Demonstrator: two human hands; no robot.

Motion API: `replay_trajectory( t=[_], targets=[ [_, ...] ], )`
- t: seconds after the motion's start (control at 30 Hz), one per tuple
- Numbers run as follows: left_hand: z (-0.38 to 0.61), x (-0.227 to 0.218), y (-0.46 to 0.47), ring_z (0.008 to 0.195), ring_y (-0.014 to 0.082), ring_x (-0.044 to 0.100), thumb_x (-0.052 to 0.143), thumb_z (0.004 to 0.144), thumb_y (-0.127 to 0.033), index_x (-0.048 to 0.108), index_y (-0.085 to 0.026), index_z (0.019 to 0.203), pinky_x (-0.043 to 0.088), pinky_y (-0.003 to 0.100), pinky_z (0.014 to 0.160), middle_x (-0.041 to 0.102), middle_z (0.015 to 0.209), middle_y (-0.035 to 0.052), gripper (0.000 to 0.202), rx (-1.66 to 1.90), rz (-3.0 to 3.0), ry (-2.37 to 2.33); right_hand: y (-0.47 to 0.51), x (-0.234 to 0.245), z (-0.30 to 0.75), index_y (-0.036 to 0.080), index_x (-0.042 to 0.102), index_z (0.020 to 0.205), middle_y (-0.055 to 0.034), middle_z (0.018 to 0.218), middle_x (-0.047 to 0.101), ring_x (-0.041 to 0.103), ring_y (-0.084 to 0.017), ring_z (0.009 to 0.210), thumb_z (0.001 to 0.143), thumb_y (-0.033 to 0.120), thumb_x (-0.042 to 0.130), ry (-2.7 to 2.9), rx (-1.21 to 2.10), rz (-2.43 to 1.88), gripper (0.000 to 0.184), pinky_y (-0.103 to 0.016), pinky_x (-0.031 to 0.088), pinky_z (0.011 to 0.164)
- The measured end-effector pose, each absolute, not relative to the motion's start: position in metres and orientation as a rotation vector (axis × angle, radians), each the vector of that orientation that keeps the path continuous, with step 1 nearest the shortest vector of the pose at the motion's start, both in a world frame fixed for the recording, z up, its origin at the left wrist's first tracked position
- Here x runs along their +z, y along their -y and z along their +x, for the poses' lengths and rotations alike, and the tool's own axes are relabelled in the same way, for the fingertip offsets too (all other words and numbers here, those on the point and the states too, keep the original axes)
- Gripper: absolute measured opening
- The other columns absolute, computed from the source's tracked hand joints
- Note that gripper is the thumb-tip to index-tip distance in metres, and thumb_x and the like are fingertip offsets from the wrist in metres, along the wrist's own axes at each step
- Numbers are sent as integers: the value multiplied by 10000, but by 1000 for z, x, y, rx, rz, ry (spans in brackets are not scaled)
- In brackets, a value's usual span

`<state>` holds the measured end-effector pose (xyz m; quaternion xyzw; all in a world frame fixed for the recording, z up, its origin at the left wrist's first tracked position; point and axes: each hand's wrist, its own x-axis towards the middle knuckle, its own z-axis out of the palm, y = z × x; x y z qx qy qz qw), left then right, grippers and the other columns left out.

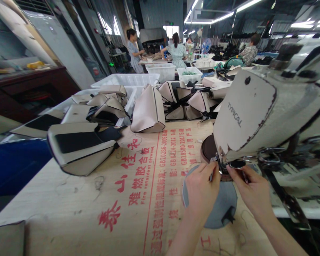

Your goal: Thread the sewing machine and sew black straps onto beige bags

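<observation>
With fingers curled, the left hand [204, 185] and right hand [252, 186] were set beneath the machine [245, 110], apparently so the brown piece [208, 148] beside the left fingertips could be steadied, though whether it was pinched could not be told, while bags [148, 110] were placed well apart, likely for elbow room.

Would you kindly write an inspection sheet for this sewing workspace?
Surface: plywood tabletop with red print and loose threads.
Job's things: sewing machine marked TYPICAL; grey disc partly beneath the left hand.
Clutter: black scrap on the disc; black-trimmed beige bag pieces.
Hands: left and right hand near the needle area; grasps unclear.
Cables: nothing seen on the plywood.
Surroundings: white bins, co-workers, fan.
</observation>
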<state>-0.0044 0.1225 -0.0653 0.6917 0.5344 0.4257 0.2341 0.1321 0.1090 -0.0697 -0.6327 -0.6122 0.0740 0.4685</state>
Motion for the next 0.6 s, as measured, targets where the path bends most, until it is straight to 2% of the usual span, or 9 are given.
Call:
replay_trajectory(
  t=[0.1, 0.23, 0.47, 0.6],
  targets=[
    [-4, -66, -123, 686, 121, 558, 460, 859, -218, 647, -205, 872, 392, 237, 613, 621, 736, 5, 188, 1154, 1907, -1475, -112, -70, 133, 187, 617, 673, -27, 647, 648, 563, -166, 568, 799, 409, 553, 1642, 11, -1477, 263, -281, 432, 580],
    [-4, -66, -123, 684, 123, 553, 450, 862, -215, 644, -205, 862, 386, 238, 600, 607, 718, 3, 194, 1140, 1943, -1489, -117, -70, 131, 181, 633, 715, -41, 632, 635, 557, -170, 560, 828, 426, 504, 1724, -168, -1458, 299, -281, 417, 550],
    [-5, -62, -121, 682, 115, 557, 444, 864, -227, 625, -207, 810, 386, 230, 598, 610, 725, -6, 190, 1122, 1984, -1499, -118, -67, 128, 179, 619, 685, -30, 589, 609, 519, -162, 521, 838, 417, 498, 1731, -196, -1456, 307, -267, 383, 518],
    [-6, -64, -120, 697, 118, 562, 442, 865, -227, 625, -214, 849, 394, 230, 611, 615, 738, -4, 184, 1145, 1978, -1513, -116, -66, 128, 176, 626, 693, -21, 589, 605, 511, -151, 513, 822, 404, 533, 1714, -177, -1446, 278, -257, 377, 510]
  ],
)
